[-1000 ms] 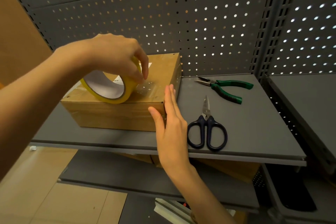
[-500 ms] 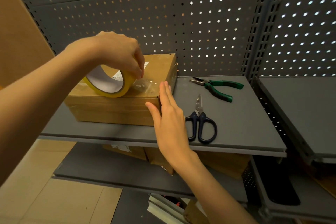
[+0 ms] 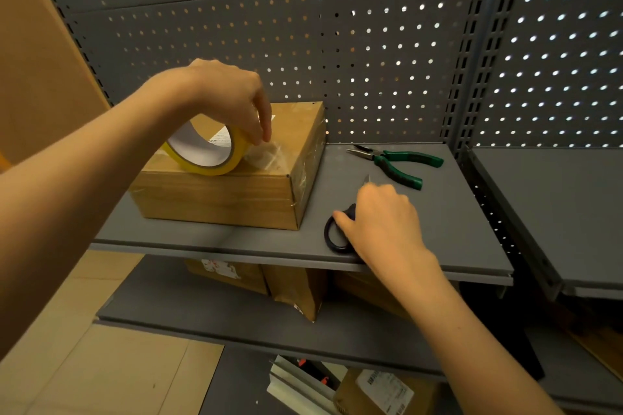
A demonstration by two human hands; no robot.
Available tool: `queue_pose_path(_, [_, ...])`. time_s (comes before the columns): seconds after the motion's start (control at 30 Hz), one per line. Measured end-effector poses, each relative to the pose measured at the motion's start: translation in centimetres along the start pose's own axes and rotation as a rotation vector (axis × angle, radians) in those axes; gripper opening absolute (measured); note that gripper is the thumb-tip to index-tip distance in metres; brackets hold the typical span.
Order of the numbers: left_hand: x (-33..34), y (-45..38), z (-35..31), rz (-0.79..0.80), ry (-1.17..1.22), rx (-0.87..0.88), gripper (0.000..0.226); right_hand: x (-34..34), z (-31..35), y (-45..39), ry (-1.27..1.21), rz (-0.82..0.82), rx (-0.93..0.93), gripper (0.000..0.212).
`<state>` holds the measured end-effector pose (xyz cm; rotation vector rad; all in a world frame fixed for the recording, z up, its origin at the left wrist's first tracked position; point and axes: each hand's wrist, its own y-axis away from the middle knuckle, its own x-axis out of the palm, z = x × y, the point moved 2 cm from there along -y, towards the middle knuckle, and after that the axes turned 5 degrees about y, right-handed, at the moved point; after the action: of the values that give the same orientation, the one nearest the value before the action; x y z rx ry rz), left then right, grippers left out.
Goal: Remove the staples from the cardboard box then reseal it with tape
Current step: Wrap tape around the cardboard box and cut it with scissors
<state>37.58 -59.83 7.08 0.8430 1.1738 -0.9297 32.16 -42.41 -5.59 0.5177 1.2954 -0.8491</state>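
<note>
Cardboard box (image 3: 215,199) sits on the left part of the shelf (image 3: 455,219), tape roll (image 3: 205,153) on top of it under the left hand (image 3: 229,98). Scissors (image 3: 337,232) lie right of the box near the shelf's front edge, right hand (image 3: 384,222) over them. Pliers (image 3: 397,162) lie behind the scissors, nearer the pegboard wall (image 3: 371,44)
</note>
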Motion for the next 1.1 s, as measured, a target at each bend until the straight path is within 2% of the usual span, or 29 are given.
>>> queue_pose_path(0.27, [0.0,-0.2,0.0,-0.004,0.029,-0.011,0.011,0.3,0.1,0.4,0.145,0.035,0.059,0.033])
queue_pose_path(0.43, [0.1,-0.3,0.2,-0.024,-0.001,-0.033,0.011,-0.3,0.0,0.5,0.154,0.066,0.043,0.021])
queue_pose_path(0.63, [0.1,-0.6,0.2,0.004,0.001,-0.012,0.013,-0.8,-0.5,0.6,0.077,0.102,0.032,0.019])
queue_pose_path(0.87, [0.2,-0.8,0.2,-0.011,-0.023,-0.003,0.014,-2.2,-2.7,0.2,-0.144,-0.049,0.029,0.03])
queue_pose_path(1.03, [0.3,-1.0,0.1,-0.026,-0.069,-0.005,0.013,-2.5,-3.3,-0.3,-0.225,-0.223,-0.116,0.035])
queue_pose_path(1.1, [0.3,-1.0,0.2,-0.028,-0.063,-0.01,0.013,-2.6,-3.3,-0.2,-0.239,-0.263,-0.161,0.044])
